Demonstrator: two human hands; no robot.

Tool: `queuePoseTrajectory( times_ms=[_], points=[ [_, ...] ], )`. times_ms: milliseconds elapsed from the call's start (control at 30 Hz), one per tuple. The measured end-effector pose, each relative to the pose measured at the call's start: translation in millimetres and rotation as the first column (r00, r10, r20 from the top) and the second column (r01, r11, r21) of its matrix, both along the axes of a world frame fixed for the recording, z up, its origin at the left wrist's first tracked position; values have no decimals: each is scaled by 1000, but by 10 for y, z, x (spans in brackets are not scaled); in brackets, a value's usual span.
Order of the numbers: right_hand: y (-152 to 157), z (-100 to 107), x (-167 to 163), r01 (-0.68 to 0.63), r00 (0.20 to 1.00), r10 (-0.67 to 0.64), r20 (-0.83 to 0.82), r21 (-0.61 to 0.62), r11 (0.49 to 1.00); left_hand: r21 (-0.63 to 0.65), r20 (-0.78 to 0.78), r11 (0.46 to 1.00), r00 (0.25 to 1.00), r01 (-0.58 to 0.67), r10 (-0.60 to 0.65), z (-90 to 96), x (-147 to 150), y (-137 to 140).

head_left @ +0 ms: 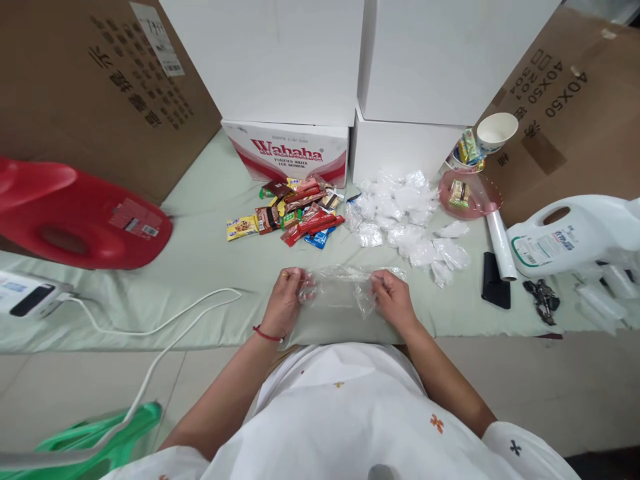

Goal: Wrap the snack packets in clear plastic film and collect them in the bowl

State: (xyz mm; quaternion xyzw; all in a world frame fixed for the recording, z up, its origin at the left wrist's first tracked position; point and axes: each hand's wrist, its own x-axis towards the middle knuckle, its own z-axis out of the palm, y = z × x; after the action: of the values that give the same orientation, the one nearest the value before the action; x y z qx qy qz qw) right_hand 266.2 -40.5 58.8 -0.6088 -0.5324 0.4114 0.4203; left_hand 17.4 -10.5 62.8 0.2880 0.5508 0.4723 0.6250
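A clear plastic bag (340,288) is stretched between my two hands, low over the front of the green cloth. My left hand (287,297) pinches its left side, fingers closed. On the right side, my right hand (393,297) grips the bag between thumb and fingers. Nothing shows inside the bag. Beyond my hands, a heap of wrapped snacks (300,210) in red, yellow, brown and blue packets lies on the cloth. To the right of that heap sits a pile of crumpled clear plastic bags (400,210).
White boxes and a Wahaha carton (290,153) stand at the back. A red jug (90,220) lies left, near a white cable (150,330). Right are a pink plate (473,203), a plastic roll (500,247), a black phone-like object (495,283) and a white jug (575,233).
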Motion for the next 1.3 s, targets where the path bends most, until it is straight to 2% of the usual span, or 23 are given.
queuePoseTrajectory(
  times_ms=[67, 133, 200, 267, 333, 467, 567, 667, 767, 867, 967, 1033, 1067, 1100, 1167, 1200, 1233, 1267, 1300],
  points=[
    [-10, 58, -86, 61, 995, -66, -79, -58, 996, -16, -43, 993, 992, -117, 116, -8, -4, -168],
    [-22, 150, -178, 86, 987, -94, -128, -71, 994, -37, -109, 990, 986, -133, 128, -1, 19, -391],
    [-14, 250, -263, 106, 979, -116, -167, -65, 992, -100, -134, 995, 991, -6, -8, 45, 58, -599],
    [19, 351, -328, 124, 967, -135, -215, -63, 990, -192, -112, 970, 979, 149, -173, 125, 98, -728],
    [64, 453, -375, 148, 948, -159, -277, -60, 987, -248, -78, 949, 972, 196, -221, 205, 131, -758],
    [101, 626, -476, 177, 911, -184, -369, -53, 983, -272, -2, 954, 992, 124, -130, 260, 220, -650],
    [67, 678, -541, 140, 896, -160, -413, -78, 987, -167, 44, 976, 990, 138, -132, 247, 333, -557],
    [73, 671, -450, 149, 874, -192, -447, -130, 980, -76, 138, 991, 985, 111, -100, 263, 350, -478],
    [193, 637, -123, 192, 861, -261, -436, -197, 961, -101, 251, 979, 957, 174, -144, 281, 140, -378],
    [414, 557, 282, 140, 864, -257, -432, -284, 948, -132, 270, 950, 932, 283, -240, 225, -203, -234],
    [663, 396, 522, 13, 894, -179, -411, -376, 926, -179, 217, 898, 906, 402, -363, 108, -485, -52],
    [806, 258, 544, -51, 919, -113, -377, -399, 916, -237, 105, 869, 901, 433, -421, 44, -600, 60],
    [864, 187, 522, -59, 934, -89, -347, -395, 917, -260, 5, 881, 913, 396, -409, 29, -636, 98],
    [911, 119, 487, -48, 948, -79, -310, -382, 923, -254, -132, 917, 929, 307, -347, 31, -660, 117],
    [968, 1, 396, 6, 966, -95, -240, -346, 938, -96, -430, 994, 899, 44, -81, 89, -661, 81],
    [980, -46, 348, 34, 970, -111, -217, -331, 943, 41, -527, 997, 846, -70, 81, 143, -633, 25],
    [982, -86, 303, 53, 971, -123, -206, -319, 946, 182, -575, 975, 790, -130, 213, 208, -584, -50],
    [978, -116, 262, 65, 970, -132, -202, -312, 948, 305, -587, 943, 754, -132, 295, 276, -512, -135],
    [971, -139, 226, 68, 970, -135, -202, -307, 949, 393, -588, 917, 747, -73, 311, 338, -420, -218]
  ],
)
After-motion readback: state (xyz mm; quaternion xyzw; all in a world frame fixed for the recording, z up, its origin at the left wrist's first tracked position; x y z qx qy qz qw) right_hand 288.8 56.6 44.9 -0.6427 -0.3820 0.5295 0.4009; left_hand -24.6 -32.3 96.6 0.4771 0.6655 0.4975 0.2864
